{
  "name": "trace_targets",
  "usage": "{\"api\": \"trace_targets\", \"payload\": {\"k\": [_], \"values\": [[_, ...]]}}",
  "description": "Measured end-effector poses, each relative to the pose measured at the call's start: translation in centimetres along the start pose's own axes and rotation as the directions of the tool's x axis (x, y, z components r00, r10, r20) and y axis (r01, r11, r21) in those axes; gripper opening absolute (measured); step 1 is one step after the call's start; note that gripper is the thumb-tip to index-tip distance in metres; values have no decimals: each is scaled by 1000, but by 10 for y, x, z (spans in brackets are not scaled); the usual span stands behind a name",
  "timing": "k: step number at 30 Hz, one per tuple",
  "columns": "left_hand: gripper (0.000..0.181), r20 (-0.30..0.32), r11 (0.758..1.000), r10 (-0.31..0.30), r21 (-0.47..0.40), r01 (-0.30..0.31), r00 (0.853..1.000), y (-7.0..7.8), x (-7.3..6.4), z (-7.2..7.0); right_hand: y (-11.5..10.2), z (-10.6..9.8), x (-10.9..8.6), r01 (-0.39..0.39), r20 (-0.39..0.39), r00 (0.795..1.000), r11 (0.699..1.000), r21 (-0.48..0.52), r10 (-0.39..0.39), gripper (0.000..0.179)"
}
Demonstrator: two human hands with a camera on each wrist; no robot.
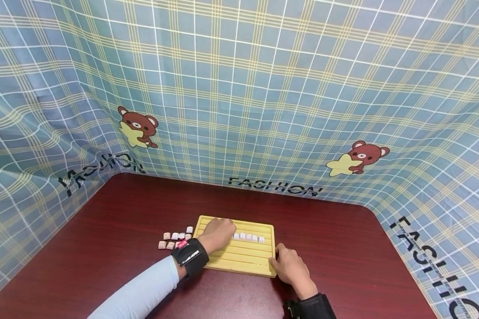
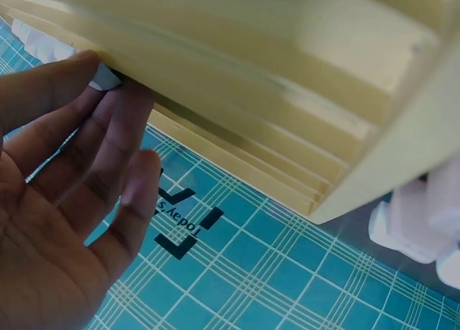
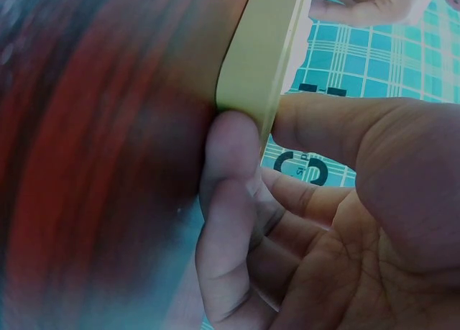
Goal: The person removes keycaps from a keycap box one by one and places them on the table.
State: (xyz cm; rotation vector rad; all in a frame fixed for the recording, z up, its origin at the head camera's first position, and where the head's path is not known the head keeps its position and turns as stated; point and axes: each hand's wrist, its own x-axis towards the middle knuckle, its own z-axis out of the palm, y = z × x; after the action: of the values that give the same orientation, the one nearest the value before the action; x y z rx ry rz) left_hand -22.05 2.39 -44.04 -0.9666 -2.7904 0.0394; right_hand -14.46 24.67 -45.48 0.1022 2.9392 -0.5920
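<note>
A yellow ridged tray (image 1: 239, 259) lies on the dark red table, with a row of white keycaps (image 1: 249, 237) standing in one of its middle grooves. My left hand (image 1: 216, 234) reaches over the tray's left part, at the left end of that row. Its thumb and fingertips pinch a white keycap (image 2: 106, 78), mostly hidden by the fingers in the left wrist view. At the tray's near right corner, my right hand (image 1: 291, 266) grips the edge between thumb and fingers; the right wrist view shows the thumb on the rim (image 3: 267, 71).
Left of the tray lie several loose white and pinkish keycaps (image 1: 170, 245), partly behind the left wrist's black band (image 1: 190, 257). A blue plaid curtain (image 1: 239, 110) hangs around the back and sides of the table (image 1: 115, 248).
</note>
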Motion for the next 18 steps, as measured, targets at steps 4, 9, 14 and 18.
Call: {"api": "trace_targets", "payload": {"k": [4,9,14,18], "values": [[25,-3,1000,-3,7,3,1000,0,0,-2,0,0,0,7,5,1000,1000,7,-7,22],[27,-45,1000,2,-4,-2,999,-5,-4,-11,0,1,-1,16,-4,1000,1000,11,-16,20],[26,-84,1000,-7,4,8,996,-15,-4,-24,-1,-1,-1,-1,3,1000,1000,7,1,21],[26,-51,999,-50,-10,49,997,-26,-5,-30,-2,-1,-1,-7,17,1000,1000,1,7,22]]}}
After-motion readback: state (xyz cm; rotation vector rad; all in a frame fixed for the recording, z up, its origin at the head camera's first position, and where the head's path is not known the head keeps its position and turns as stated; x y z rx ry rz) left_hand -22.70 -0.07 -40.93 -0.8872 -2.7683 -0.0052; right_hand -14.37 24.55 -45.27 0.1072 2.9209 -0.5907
